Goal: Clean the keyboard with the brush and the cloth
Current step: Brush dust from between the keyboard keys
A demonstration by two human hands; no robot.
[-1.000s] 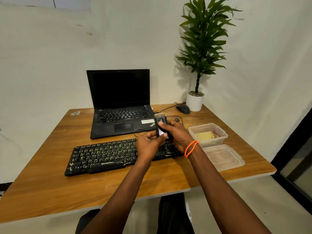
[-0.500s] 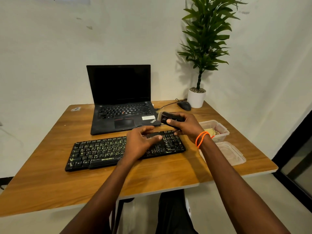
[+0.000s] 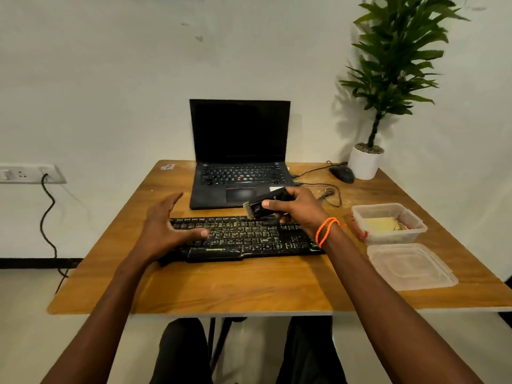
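We are seeing our left hand, which a second ago was meeting the right at the brush, now spreading open with its thumb on the left part of the black keyboard, gripping nothing. Our right hand is gripping the black brush, now turning bristles-down just above the keys. Brushing seems about to begin. The yellow cloth is lying in the clear plastic container on the wooden table.
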